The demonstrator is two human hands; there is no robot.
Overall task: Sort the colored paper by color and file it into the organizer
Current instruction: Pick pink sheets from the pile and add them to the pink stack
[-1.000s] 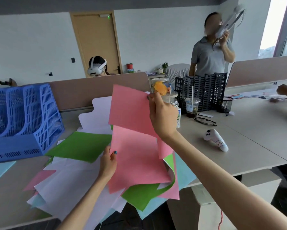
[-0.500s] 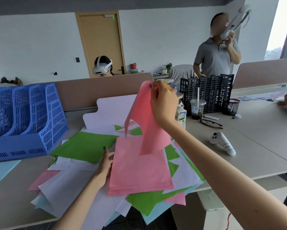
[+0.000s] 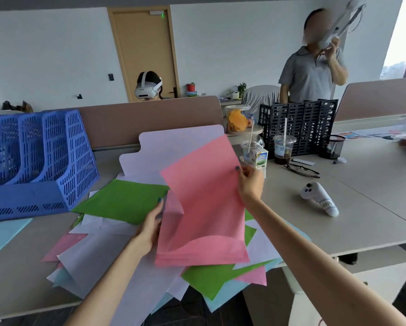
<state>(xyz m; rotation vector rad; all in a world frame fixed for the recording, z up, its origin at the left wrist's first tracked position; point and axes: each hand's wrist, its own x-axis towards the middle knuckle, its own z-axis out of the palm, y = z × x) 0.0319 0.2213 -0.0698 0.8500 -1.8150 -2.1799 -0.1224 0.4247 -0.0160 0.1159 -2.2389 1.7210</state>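
Hands apart, both busy with pink. Right hand (image 3: 250, 182) pinching the upper right edge of a single pink paper sheet (image 3: 204, 191), lifted and curling, lower end draped onto a squared stack of pink sheets (image 3: 202, 252). Likely being laid there to keep one colour together before filing. Left hand (image 3: 150, 224) at the stack's left edge, fingers fairly straight, thumb hidden behind the paper; impossible to say whether gripping or merely steadying. Probably placed there to stop the stack sliding on the loose pile beneath.

Under and around: jumble of white, green, pink and pale blue sheets, with a large green paper sheet (image 3: 124, 201) just left of the stack and several sheets overhanging the near edge of the beige desk (image 3: 338, 222). Blue perforated plastic file organizer (image 3: 44, 161) at far left, well apart from the stack, no paper showing in it from this angle.

Further right on the desk: white handheld controller (image 3: 319, 196), dark-framed glasses (image 3: 301, 170), clear plastic cup with straw (image 3: 283, 149), small milk carton (image 3: 259, 160), black perforated file rack (image 3: 300, 123). Beyond a tan partition (image 3: 150, 118): seated person in a white headset (image 3: 148, 88), standing person in a grey polo shirt (image 3: 310, 74), wooden door (image 3: 143, 52), white walls.
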